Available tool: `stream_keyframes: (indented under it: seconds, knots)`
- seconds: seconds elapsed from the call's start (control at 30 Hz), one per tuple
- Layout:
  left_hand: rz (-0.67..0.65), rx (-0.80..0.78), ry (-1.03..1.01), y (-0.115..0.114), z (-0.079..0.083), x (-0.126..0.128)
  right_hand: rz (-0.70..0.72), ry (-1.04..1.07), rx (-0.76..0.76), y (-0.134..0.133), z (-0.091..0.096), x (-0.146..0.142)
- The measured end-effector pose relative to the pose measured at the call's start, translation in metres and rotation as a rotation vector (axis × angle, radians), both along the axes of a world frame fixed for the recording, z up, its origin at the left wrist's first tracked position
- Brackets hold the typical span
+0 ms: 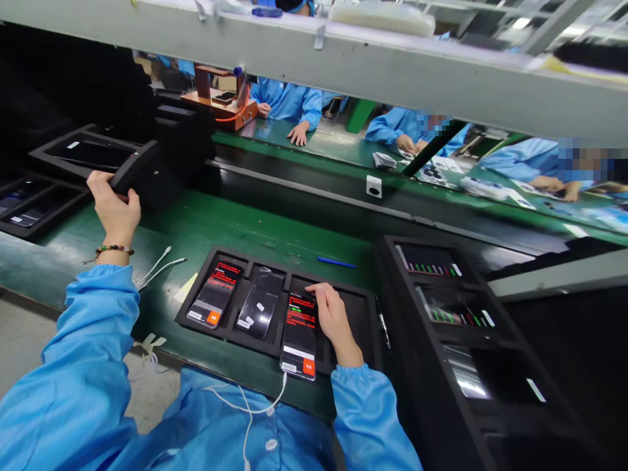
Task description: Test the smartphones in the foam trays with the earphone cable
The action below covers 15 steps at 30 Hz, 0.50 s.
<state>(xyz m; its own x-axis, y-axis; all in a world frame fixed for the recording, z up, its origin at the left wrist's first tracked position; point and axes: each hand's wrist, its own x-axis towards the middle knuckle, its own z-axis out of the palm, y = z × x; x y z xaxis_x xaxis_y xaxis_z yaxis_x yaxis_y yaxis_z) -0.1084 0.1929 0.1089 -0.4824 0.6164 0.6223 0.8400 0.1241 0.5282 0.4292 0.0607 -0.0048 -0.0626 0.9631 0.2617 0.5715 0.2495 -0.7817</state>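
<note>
My left hand (115, 208), raised at the left, has its fingers closed around the near edge of a black foam tray (140, 171) that carries a dark smartphone (93, 154). In front of me lies another black foam tray (360, 314) with several slots. My right hand (333, 317) curls at the top right corner of a lit smartphone (298, 337); its thumb is hidden. That phone shows red text and an orange square, and a white cable (283, 387) runs from its lower end. Beside it lie a dark phone (261, 304) and another phone with red text (216, 294).
At right stands a black tray (387, 261) holding several phones. A blue pen (336, 262) and white cables (159, 268) lie on the green table (216, 219). A grey shelf beam (294, 49) crosses above. Co-workers in blue sleeves (294, 101) sit across the line.
</note>
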Motion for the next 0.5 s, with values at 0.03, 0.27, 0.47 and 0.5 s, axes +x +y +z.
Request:
stream_keyframes:
  seconds: [0.03,0.27,0.47,0.5]
  knots:
    - [-0.002,0.001,0.005,0.001,0.000,0.000,0.002,-0.001,0.000,0.000,0.000,0.000]
    - [-0.024,-0.018,0.018,0.001,-0.002,0.001,0.009,-0.003,0.006,0.000,0.004,-0.001]
    - [-0.056,-0.018,-0.021,-0.007,0.002,0.008,0.025,-0.022,0.011,-0.008,0.005,-0.002]
    - [-0.072,-0.016,-0.026,-0.010,0.003,0.010,0.026,-0.048,0.009,-0.012,0.004,-0.002]
